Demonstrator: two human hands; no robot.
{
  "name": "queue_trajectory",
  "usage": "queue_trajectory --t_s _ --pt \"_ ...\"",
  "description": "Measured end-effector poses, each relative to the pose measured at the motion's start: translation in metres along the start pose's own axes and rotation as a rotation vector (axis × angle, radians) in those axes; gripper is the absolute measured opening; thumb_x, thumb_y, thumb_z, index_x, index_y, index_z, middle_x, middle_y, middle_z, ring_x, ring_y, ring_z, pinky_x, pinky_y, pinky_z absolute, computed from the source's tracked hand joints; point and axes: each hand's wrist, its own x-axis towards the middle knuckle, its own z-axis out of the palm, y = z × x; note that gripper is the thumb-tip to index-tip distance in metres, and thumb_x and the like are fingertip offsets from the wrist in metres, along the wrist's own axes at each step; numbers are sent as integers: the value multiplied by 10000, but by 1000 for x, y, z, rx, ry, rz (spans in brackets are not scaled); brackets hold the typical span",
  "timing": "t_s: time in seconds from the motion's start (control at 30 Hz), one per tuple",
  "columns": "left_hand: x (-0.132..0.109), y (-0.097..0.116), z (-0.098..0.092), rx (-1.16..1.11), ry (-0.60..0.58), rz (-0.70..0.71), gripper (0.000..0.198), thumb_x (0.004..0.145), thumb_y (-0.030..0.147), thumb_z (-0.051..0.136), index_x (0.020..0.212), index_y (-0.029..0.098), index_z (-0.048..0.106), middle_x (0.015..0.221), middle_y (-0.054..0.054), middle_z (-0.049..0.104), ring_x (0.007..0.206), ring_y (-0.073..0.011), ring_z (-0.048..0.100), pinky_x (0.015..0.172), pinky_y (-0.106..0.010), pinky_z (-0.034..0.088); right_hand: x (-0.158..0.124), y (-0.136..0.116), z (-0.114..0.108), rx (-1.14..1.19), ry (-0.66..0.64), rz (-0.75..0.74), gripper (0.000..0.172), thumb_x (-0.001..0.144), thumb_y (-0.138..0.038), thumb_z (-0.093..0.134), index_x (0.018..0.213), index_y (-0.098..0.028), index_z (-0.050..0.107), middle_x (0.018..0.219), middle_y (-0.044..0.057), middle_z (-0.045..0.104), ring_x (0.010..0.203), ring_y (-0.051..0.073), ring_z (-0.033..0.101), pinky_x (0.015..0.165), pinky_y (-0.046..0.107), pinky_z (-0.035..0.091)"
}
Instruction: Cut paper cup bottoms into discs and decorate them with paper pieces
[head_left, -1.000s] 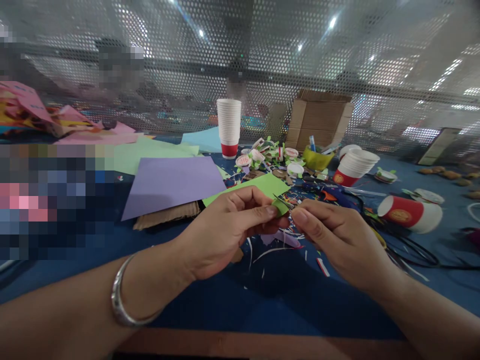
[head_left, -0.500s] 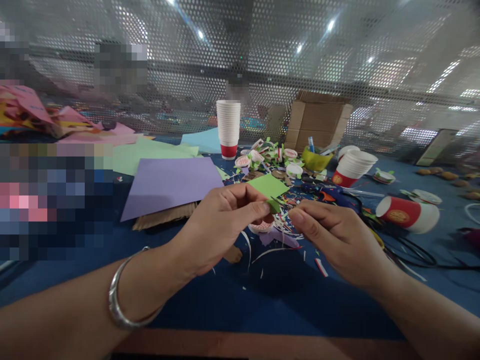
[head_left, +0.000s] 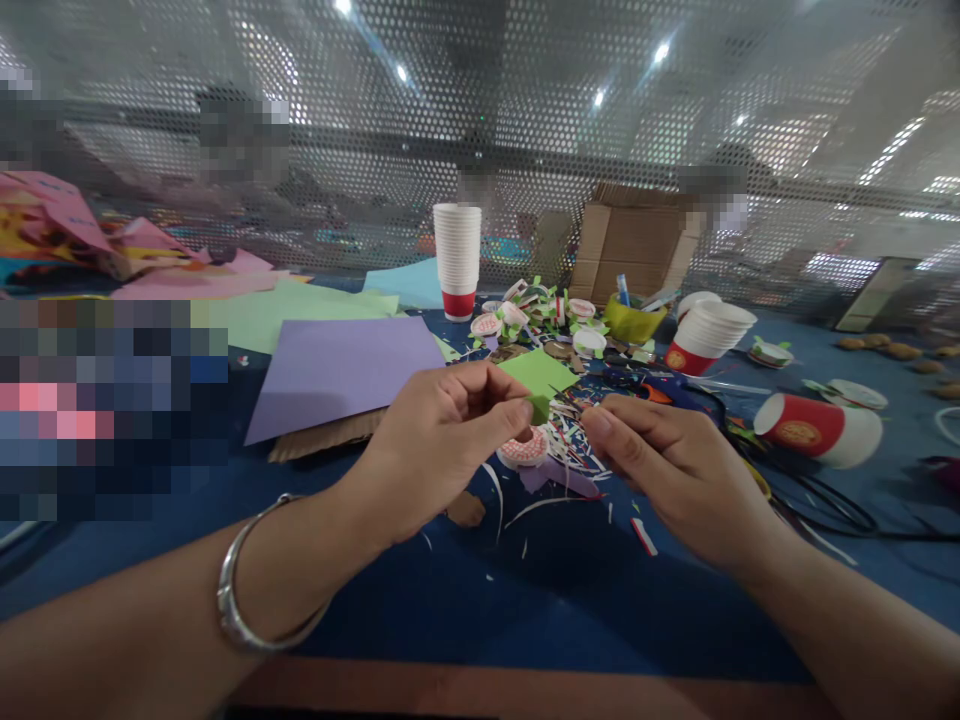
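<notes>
My left hand (head_left: 442,440) pinches a small green paper piece (head_left: 538,406) between thumb and forefinger, a little above the blue table. My right hand (head_left: 667,475) is beside it with fingers curled together near the same piece; what it grips is hidden behind the fingers. Below and between the hands lies a cut cup rim (head_left: 523,447) amid paper scraps (head_left: 570,455). A larger green sheet (head_left: 536,370) lies just behind the left fingers.
A purple sheet (head_left: 341,370) lies left of the hands on cardboard. A stack of white cups (head_left: 457,255) stands behind, more cups (head_left: 709,335) lie at the right, one red cup (head_left: 814,430) on its side. A cardboard box (head_left: 637,240) and perforated screen close the back.
Both hands rose slightly and drew a little apart. The cut cup rim under them has come into view on the table.
</notes>
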Motion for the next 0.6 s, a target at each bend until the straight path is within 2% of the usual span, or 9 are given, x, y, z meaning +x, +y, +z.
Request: queue_trajectory --t_s 0.2,0.37,0.47,0.6 --pt "0 2 -1 75 -21 19 113 870 252 708 820 152 701 754 -17 677 717 -127 600 677 -251 457 1 0 1 1 -44 19 463 1031 -496 487 673 -203 487 643 -35 442 597 104 411 545 262 323" --pt "0 -2 3 -130 -52 -124 154 862 303 744 811 163 704 768 2 658 726 -103 574 700 -232 439 2 -3 2 133 -16 65 411 1004 -517 527 744 -203 576 619 -43 446 549 99 378 500 253 309" --pt "-1 -3 7 -261 -87 -216 187 828 320 789 787 165 693 753 11 641 732 -96 570 713 -221 439 2 -4 5 200 12 96 305 919 -475 675 827 -190 618 660 -45 501 557 87 402 488 230 325" --pt "-3 -4 10 -276 -93 -220 154 824 284 787 797 160 700 818 -5 664 826 -117 610 803 -237 466 2 -1 10 256 47 126 206 884 -377 720 893 -181 658 699 -39 549 575 81 455 496 199 369"
